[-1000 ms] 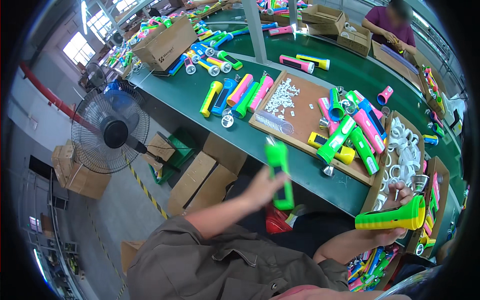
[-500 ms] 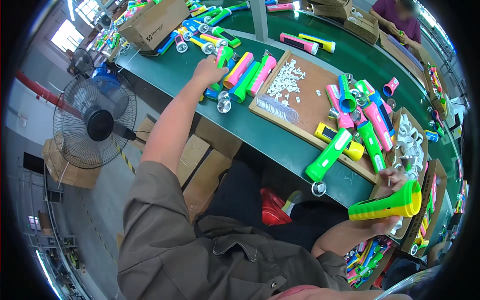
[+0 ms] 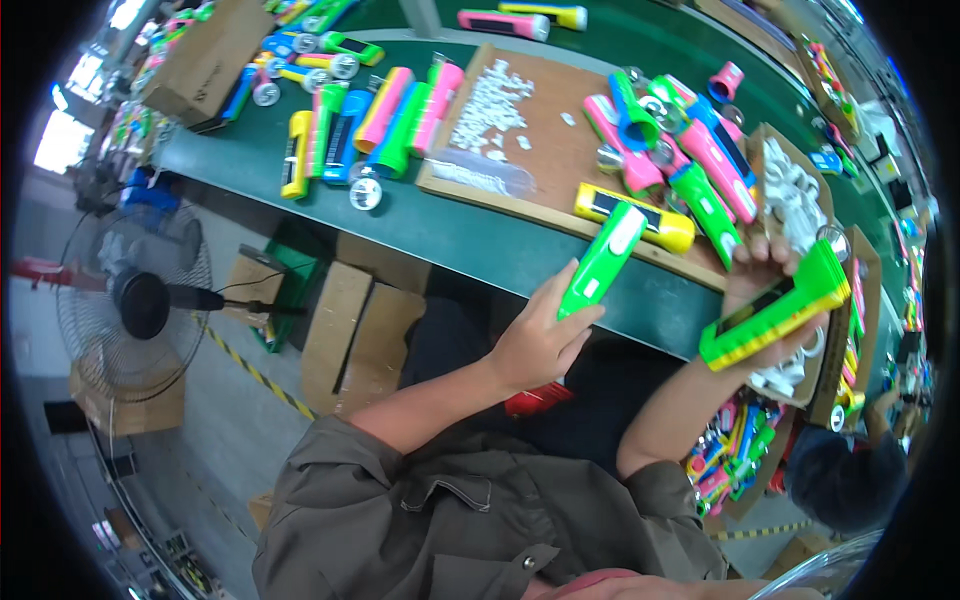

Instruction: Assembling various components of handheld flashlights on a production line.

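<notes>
Two hands: both are busy, each closed around one plastic flashlight body above the near edge of the table [image 3: 470, 240].
Left hand [image 3: 535, 345]: fingers wrapped around the lower end of a green flashlight [image 3: 602, 260], which stands tilted up and away over the table edge.
Right hand [image 3: 765, 300]: clasps a green-and-yellow flashlight [image 3: 775, 310] held nearly level, its wide head end pointing right.
Handling (a judgement): the shells look light, stiff and smooth, so a grip round the middle of the body should hold best; the glossy plastic may slip if pinched only at the tip.
Nearby: a wooden tray [image 3: 560, 160] with small white parts [image 3: 490, 100], and a yellow flashlight [image 3: 635, 215] lying just beyond the left hand.
Further left: a row of coloured flashlight bodies [image 3: 370, 125] on the green surface.
</notes>
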The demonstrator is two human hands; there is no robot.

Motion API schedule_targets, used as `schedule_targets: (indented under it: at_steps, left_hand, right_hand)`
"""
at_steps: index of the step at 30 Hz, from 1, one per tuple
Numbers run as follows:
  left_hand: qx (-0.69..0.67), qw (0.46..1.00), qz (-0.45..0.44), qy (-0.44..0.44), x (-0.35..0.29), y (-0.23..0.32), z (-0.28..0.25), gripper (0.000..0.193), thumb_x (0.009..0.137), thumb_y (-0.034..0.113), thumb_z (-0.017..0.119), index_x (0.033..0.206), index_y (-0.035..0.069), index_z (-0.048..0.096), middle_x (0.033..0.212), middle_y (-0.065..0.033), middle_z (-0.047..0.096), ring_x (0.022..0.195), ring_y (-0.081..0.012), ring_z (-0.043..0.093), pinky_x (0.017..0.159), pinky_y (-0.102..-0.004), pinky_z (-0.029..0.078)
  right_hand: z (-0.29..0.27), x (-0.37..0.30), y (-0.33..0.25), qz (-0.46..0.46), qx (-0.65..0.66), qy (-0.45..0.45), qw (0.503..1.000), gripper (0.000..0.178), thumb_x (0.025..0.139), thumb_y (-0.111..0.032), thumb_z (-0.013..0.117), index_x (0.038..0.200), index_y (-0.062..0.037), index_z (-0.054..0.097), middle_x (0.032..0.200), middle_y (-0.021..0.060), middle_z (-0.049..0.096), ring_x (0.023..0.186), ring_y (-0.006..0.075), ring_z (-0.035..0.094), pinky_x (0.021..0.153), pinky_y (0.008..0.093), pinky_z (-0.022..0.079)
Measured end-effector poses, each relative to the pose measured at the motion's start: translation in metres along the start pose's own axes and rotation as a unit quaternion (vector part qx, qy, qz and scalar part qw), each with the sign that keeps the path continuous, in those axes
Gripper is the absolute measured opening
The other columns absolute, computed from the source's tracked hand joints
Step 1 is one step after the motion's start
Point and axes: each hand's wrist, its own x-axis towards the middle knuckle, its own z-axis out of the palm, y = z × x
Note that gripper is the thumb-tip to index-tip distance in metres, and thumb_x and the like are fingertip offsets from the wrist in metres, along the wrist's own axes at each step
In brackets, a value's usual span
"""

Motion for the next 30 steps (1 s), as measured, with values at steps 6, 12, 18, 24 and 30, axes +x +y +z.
schedule_targets:
  at_steps: [6, 12, 18, 24, 30]
  left_hand:
    - [0.140, 0.983, -0.073, 0.097, 0.020, -0.044, -0.152, 0.044, 0.079, 0.017, 0.076, 0.121, 0.008, 0.065, 0.134, -0.0297, 0.053, 0.124, -0.0433, 0.054, 0.103, -0.0451, 0.043]
    - [0.251, 0.959, -0.134, 0.002, 0.076, -0.158, -0.244, 0.046, 0.086, 0.028, 0.070, 0.127, 0.009, 0.060, 0.137, -0.0201, 0.054, 0.127, -0.0374, 0.051, 0.107, -0.0450, 0.040]
    - [0.264, 0.954, -0.143, -0.013, 0.098, -0.162, -0.223, 0.058, 0.083, 0.030, 0.073, 0.135, 0.011, 0.055, 0.141, -0.0194, 0.051, 0.135, -0.0362, 0.042, 0.112, -0.0449, 0.034]
    - [0.021, 0.992, -0.118, -0.023, 0.031, -0.010, -0.169, 0.046, 0.081, 0.018, 0.072, 0.121, -0.001, 0.060, 0.127, -0.0159, 0.060, 0.123, -0.0274, 0.055, 0.106, -0.0387, 0.040]
    - [-0.254, 0.956, -0.146, 0.015, 0.019, 0.061, -0.080, 0.064, 0.087, 0.025, 0.072, 0.135, -0.004, 0.042, 0.126, -0.0198, 0.057, 0.117, -0.0285, 0.059, 0.100, -0.0379, 0.046]
  right_hand:
    - [0.005, -0.008, 0.000, 0.027, -0.019, -0.013, 0.999, 0.059, 0.094, -0.057, 0.053, 0.117, -0.0036, 0.051, 0.116, 0.0132, 0.050, 0.110, 0.0301, 0.050, 0.096, 0.0453, 0.039]
    - [0.015, 0.003, 0.019, 0.075, 0.027, -0.006, 0.997, 0.056, 0.097, -0.055, 0.047, 0.115, -0.0024, 0.052, 0.113, 0.0144, 0.053, 0.108, 0.0304, 0.053, 0.093, 0.0439, 0.044]
    - [0.029, -0.003, 0.033, 0.094, 0.041, 0.030, 0.994, 0.054, 0.100, -0.050, 0.038, 0.119, -0.0008, 0.053, 0.111, 0.0156, 0.055, 0.105, 0.0325, 0.054, 0.091, 0.0449, 0.044]
    - [0.052, -0.013, 0.064, 0.136, 0.003, 0.069, 0.988, 0.062, 0.097, -0.047, 0.044, 0.130, 0.0049, 0.049, 0.116, 0.0204, 0.061, 0.108, 0.0287, 0.058, 0.098, 0.0415, 0.043]
    - [0.110, -0.035, 0.078, 0.260, -0.142, 0.059, 0.953, 0.069, 0.096, -0.048, 0.050, 0.143, 0.0005, 0.036, 0.136, 0.0186, 0.050, 0.124, 0.0259, 0.050, 0.107, 0.0431, 0.037]
